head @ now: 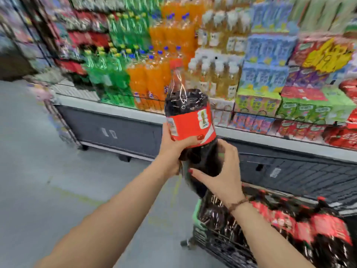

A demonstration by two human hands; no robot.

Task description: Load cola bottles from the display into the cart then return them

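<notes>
Person holding one large cola bottle (190, 120) upright in both hands, between a drinks display (116, 109) and a cart (199, 235).

On the left, green soda bottles (108, 80) and then orange soda bottles (150, 80) are standing packed on the display. In the middle, the left hand (173, 146) is gripping the bottle at its red label, fingers (190, 141) clamped round it, probably steadying the tall weight. The right hand (222, 171) is wrapping the dark lower body, fingers clamped on it, seemingly taking the load lower down. At lower right, more cola bottles (289, 219) are lying in the cart, just below the held one. Motion blur is hiding which way it is heading.
</notes>
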